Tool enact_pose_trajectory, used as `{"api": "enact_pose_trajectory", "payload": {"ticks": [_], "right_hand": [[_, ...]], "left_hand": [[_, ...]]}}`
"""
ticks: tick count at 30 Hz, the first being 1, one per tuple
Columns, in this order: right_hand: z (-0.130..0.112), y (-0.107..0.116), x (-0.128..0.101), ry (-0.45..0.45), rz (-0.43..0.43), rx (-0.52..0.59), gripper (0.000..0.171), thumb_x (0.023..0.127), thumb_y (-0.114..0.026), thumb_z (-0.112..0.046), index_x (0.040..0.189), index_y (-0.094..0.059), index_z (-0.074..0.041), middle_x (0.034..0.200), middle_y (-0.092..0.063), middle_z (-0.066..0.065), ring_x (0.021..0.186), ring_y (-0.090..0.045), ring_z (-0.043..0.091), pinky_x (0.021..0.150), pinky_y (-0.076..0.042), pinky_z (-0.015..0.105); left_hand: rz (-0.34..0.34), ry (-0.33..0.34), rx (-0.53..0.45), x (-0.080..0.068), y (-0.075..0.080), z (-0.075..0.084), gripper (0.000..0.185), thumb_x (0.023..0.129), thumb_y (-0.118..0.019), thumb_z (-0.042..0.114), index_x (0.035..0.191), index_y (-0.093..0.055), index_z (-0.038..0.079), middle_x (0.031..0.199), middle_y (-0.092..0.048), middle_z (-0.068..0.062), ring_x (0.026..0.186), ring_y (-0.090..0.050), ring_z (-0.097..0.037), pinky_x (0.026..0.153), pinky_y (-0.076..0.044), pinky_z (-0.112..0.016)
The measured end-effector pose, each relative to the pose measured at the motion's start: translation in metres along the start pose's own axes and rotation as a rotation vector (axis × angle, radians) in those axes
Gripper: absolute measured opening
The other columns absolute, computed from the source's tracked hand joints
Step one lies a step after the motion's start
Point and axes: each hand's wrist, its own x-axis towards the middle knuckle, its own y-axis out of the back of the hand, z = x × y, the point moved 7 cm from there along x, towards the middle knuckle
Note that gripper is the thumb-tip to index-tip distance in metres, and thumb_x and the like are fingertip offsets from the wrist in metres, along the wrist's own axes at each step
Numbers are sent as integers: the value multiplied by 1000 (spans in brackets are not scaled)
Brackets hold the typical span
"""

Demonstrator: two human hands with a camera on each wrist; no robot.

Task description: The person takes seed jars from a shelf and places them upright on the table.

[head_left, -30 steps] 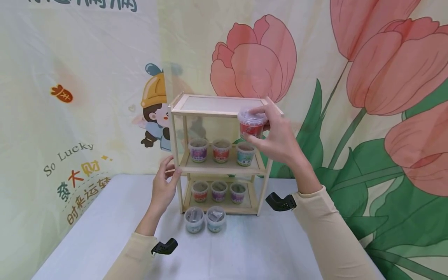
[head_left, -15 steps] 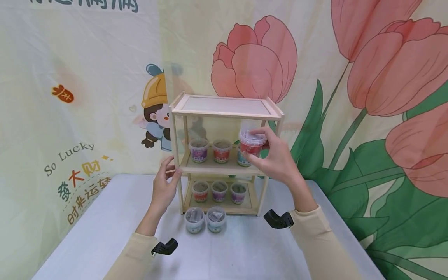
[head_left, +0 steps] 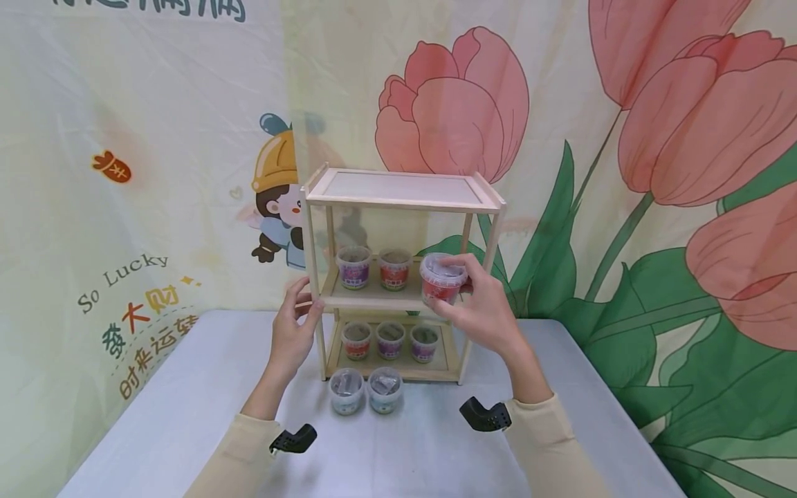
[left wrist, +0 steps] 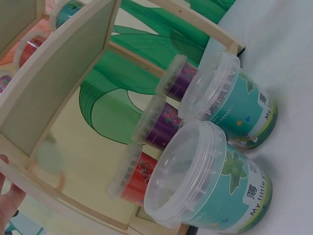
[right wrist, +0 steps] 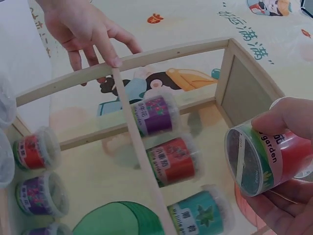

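My right hand (head_left: pixel 482 308) grips a lidded plastic tub (head_left: pixel 443 280) with a red label, thumb below and fingers at the lid. The tub is in front of the right end of the middle shelf; its base, tilted toward the camera, shows in the right wrist view. Behind it, a teal-labelled tub (right wrist: pixel 200 215) is hidden in the head view. My left hand (head_left: pixel 292 328) holds the left post of the wooden rack (head_left: pixel 386 302), its thumb in front at middle-shelf height. On that shelf also stand a purple-labelled tub (head_left: pixel 353 270) and a red-labelled tub (head_left: pixel 394 271).
The bottom shelf holds one red-labelled tub (head_left: pixel 356 342) and two purple-labelled tubs (head_left: pixel 389 342). Two teal-labelled tubs (left wrist: pixel 210 181) stand on the white tablecloth (head_left: pixel 429 443) before the rack. A printed cloth (head_left: pixel 560 207) hangs behind.
My right hand has lowered the red-labelled tub from near the top shelf's front edge to the middle shelf's height. My left hand stays on the post.
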Motion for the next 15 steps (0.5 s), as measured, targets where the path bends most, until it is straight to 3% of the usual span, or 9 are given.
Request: {"api": "enact_pose_trajectory", "payload": {"ticks": [15], "right_hand": [[30,-27,-27,-114,-38,38,65,88,-89,-15,143,-55,-18,132,-66,10,108,-67,25,92,-58,43]], "left_hand": [[1,-11,1,0,-1,-2,56,109,-62,30,161,-41,26,140,-57,-20,128,-58,-42,104,-49,-61]]}}
